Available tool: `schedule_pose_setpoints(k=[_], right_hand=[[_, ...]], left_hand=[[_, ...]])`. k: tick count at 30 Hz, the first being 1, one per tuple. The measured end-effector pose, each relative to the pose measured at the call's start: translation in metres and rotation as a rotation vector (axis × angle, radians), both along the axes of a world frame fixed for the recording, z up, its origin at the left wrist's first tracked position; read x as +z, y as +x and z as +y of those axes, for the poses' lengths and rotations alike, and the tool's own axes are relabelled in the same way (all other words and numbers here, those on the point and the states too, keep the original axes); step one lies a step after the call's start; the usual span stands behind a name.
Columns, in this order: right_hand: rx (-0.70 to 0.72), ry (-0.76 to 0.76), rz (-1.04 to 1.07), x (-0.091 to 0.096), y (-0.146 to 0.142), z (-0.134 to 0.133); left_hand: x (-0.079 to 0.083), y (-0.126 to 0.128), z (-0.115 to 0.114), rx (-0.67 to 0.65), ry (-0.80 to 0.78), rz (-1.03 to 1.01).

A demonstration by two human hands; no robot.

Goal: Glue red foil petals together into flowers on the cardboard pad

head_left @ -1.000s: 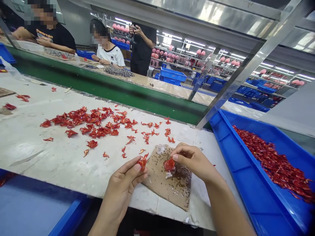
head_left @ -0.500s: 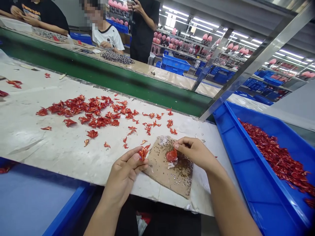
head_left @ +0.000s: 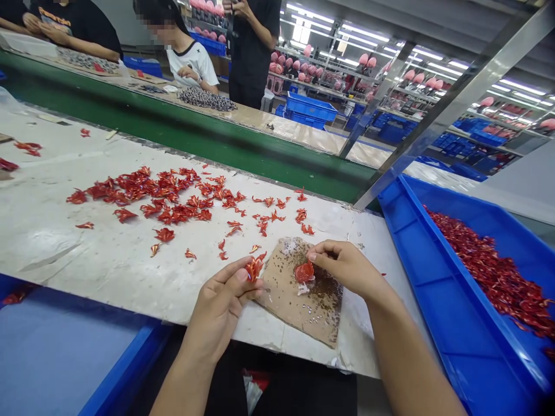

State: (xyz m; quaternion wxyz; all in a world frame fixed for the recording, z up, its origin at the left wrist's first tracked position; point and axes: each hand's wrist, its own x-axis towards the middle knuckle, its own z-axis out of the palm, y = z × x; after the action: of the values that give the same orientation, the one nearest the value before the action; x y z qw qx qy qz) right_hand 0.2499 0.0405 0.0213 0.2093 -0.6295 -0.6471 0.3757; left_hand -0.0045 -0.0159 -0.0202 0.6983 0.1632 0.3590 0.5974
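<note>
Your left hand is closed in a pinch, thumb and fingers gathered on a red petal, which sticks up shiny and crumpled above the fingertips. Your right hand is curled and half closed, fingertips down at a rounder red piece; whether they grip it or only rest on it, you cannot tell from this view. That piece lies on a brown cardboard sheet speckled with dark grains, with a white scrap at its lower edge. A light pinch suits pieces this thin, so use the very tips of your fingers and hold your wrists low. (Those grains look loose, so press gently.) Around the sheet, loose red petals lie scattered across the white bench, and the blue tray on your right holds a red heap of the same kind. Across the green-sided belt, a person in a white T-shirt sits by a grey heap.
</note>
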Motion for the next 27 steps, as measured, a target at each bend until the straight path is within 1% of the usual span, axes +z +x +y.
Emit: schedule_pose_setpoints(k=[11,22,25,27], right_hand=[[-0.009,0.012,-0.018,0.0035,-0.0026,-0.0012],[0.003,0.023,-0.022,0.0023,-0.0013,-0.0013],[-0.016,0.066,0.016,0.0052,-0.0010,-0.0020],[0.007,0.142,0.107,0.0080,-0.0040,-0.0041]], left_hand=[[-0.0021,-0.0004,-0.0002,-0.008,0.004,0.005],[-0.0025,0.0002,0.0003,-0.010,0.014,0.015],[-0.0006,0.0005,-0.0014,-0.033,0.005,0.037],[0.0023,0.0019,-0.0039,-0.076,-0.009,0.044]])
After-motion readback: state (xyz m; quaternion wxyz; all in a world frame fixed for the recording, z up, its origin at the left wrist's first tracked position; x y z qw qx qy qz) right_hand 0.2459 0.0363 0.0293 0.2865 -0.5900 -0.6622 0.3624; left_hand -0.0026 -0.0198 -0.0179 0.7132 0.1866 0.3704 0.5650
